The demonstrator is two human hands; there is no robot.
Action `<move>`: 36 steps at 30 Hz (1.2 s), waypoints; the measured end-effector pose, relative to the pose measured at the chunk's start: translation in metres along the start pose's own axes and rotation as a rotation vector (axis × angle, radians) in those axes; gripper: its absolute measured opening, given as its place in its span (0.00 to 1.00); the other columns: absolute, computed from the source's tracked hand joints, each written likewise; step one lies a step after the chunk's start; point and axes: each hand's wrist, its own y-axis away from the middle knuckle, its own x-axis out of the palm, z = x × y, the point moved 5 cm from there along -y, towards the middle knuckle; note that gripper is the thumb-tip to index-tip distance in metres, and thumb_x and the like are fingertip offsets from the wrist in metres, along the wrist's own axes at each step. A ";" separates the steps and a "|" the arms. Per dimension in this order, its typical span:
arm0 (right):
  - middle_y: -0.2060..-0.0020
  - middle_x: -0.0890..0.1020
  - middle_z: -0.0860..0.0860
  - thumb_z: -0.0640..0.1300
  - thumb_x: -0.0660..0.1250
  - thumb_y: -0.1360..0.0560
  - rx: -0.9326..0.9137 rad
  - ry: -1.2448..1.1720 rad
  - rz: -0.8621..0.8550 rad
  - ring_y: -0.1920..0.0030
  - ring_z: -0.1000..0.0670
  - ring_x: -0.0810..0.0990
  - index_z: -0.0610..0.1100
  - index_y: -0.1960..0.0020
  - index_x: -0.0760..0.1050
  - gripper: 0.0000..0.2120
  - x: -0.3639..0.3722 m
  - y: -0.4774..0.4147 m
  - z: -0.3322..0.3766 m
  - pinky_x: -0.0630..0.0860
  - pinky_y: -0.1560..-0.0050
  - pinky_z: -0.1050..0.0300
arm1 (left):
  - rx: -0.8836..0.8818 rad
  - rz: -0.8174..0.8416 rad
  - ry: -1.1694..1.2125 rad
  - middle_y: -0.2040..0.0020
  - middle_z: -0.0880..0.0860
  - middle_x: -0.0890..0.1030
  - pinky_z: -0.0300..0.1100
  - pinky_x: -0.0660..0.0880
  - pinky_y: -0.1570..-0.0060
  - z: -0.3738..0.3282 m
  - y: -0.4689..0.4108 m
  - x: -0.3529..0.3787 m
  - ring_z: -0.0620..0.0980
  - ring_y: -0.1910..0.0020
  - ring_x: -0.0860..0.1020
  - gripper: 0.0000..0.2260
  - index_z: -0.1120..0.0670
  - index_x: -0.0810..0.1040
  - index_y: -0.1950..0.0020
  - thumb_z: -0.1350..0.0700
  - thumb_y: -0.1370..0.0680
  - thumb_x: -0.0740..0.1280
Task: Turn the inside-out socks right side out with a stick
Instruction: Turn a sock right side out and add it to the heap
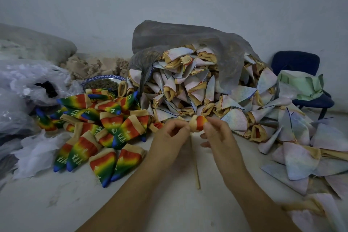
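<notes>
Grip: left hand and right hand both pinch sock bunched on stick tip; uneven pull could tip stick, sock slips off.

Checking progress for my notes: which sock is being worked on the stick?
The bunched sock atop the stick, pinched by left hand and right hand; all other socks lie loose in heaps.

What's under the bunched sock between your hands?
A thin stick runs down from under the sock, between left hand and right hand. Its top end is hidden by them.
</notes>
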 end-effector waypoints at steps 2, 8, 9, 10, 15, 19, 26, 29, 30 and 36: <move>0.54 0.82 0.62 0.66 0.64 0.32 0.014 -0.008 0.025 0.55 0.60 0.81 0.60 0.46 0.74 0.18 0.004 0.001 0.000 0.77 0.62 0.68 | 0.082 0.067 -0.069 0.53 0.46 0.79 0.35 0.76 0.60 -0.003 0.002 0.007 0.44 0.56 0.78 0.08 0.42 0.80 0.57 0.54 0.21 0.68; 0.51 0.83 0.53 0.59 0.68 0.32 -0.014 -0.028 -0.005 0.52 0.55 0.82 0.59 0.45 0.72 0.17 -0.001 0.000 0.003 0.80 0.55 0.59 | 0.146 0.112 -0.165 0.51 0.46 0.78 0.47 0.79 0.47 -0.005 0.005 0.013 0.46 0.50 0.78 0.04 0.48 0.79 0.54 0.54 0.20 0.66; 0.48 0.81 0.53 0.57 0.69 0.31 -0.036 -0.003 -0.010 0.51 0.54 0.82 0.59 0.44 0.71 0.17 0.000 0.001 0.004 0.80 0.55 0.60 | 0.128 0.092 -0.135 0.51 0.47 0.78 0.46 0.79 0.49 -0.006 0.005 0.012 0.47 0.51 0.78 0.04 0.46 0.79 0.56 0.52 0.21 0.66; 0.45 0.79 0.53 0.54 0.69 0.29 -0.069 0.030 -0.009 0.49 0.55 0.81 0.59 0.41 0.70 0.17 0.001 0.001 0.005 0.80 0.54 0.61 | 0.100 0.072 -0.096 0.51 0.48 0.79 0.45 0.80 0.51 -0.007 0.005 0.012 0.48 0.51 0.79 0.04 0.44 0.78 0.57 0.48 0.22 0.67; 0.42 0.67 0.57 0.47 0.68 0.25 -0.228 0.266 0.038 0.44 0.57 0.77 0.59 0.37 0.68 0.19 0.008 0.004 0.008 0.77 0.49 0.66 | 0.059 -0.025 -0.068 0.54 0.49 0.80 0.33 0.77 0.61 -0.005 0.003 0.005 0.43 0.58 0.79 0.06 0.47 0.77 0.55 0.47 0.24 0.70; 0.42 0.67 0.55 0.41 0.69 0.26 -0.308 0.366 0.029 0.42 0.56 0.74 0.57 0.39 0.70 0.20 0.007 0.005 0.010 0.76 0.46 0.67 | 0.075 -0.011 -0.113 0.53 0.49 0.79 0.28 0.73 0.63 -0.005 0.001 0.005 0.38 0.61 0.77 0.04 0.48 0.79 0.57 0.52 0.21 0.68; 0.48 0.71 0.61 0.46 0.70 0.27 -0.296 0.184 0.031 0.47 0.57 0.76 0.62 0.49 0.71 0.13 0.011 0.006 0.016 0.77 0.52 0.67 | -0.125 -0.076 0.076 0.68 0.43 0.78 0.32 0.71 0.70 0.000 0.000 -0.001 0.38 0.70 0.75 0.11 0.48 0.82 0.64 0.56 0.22 0.67; 0.49 0.71 0.62 0.51 0.69 0.28 -0.269 0.167 0.031 0.48 0.58 0.76 0.63 0.51 0.71 0.10 0.010 0.005 0.014 0.76 0.53 0.67 | -0.173 -0.026 0.097 0.71 0.42 0.76 0.38 0.69 0.64 0.002 0.000 0.001 0.42 0.66 0.73 0.12 0.43 0.83 0.66 0.52 0.23 0.67; 0.50 0.71 0.63 0.51 0.69 0.28 -0.282 0.188 0.030 0.47 0.58 0.75 0.62 0.51 0.71 0.10 0.009 0.005 0.015 0.75 0.52 0.68 | -0.153 -0.007 0.080 0.71 0.41 0.76 0.37 0.69 0.65 0.000 0.000 0.002 0.41 0.67 0.73 0.12 0.42 0.83 0.66 0.49 0.22 0.67; 0.45 0.73 0.62 0.52 0.66 0.25 -0.246 0.262 0.088 0.44 0.62 0.75 0.68 0.46 0.69 0.13 0.008 0.003 0.011 0.73 0.49 0.71 | 0.077 -0.086 -0.068 0.59 0.39 0.79 0.28 0.73 0.65 -0.008 -0.001 -0.005 0.36 0.61 0.77 0.06 0.40 0.79 0.59 0.45 0.22 0.67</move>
